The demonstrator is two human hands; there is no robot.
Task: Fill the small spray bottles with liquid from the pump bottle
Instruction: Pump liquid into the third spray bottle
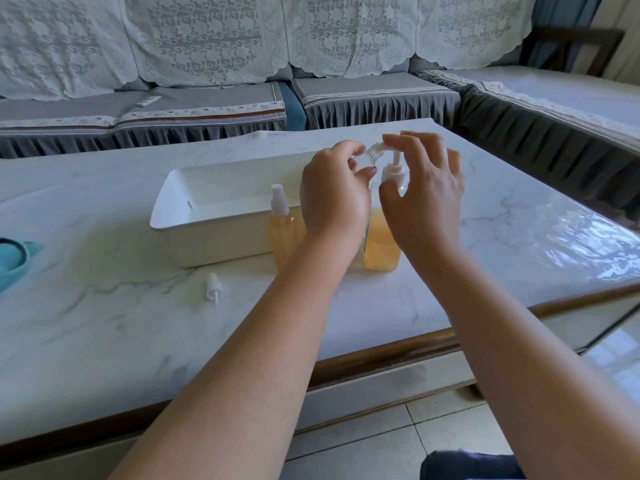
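Clear bottle (372,154) in left grip (334,195)

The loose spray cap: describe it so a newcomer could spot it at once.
Start at the white tray on the marble table. Just in front of its near edge lies the loose spray cap, white, alone on its side. Unlike the capped bottle nearby, it is attached to nothing.

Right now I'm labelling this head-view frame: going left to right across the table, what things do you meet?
Teal object at the table's edge → loose spray cap lying flat → filled small spray bottle, capped → left hand → pump bottle of orange liquid → right hand. The white tray overlaps the bottles, so I skip it.
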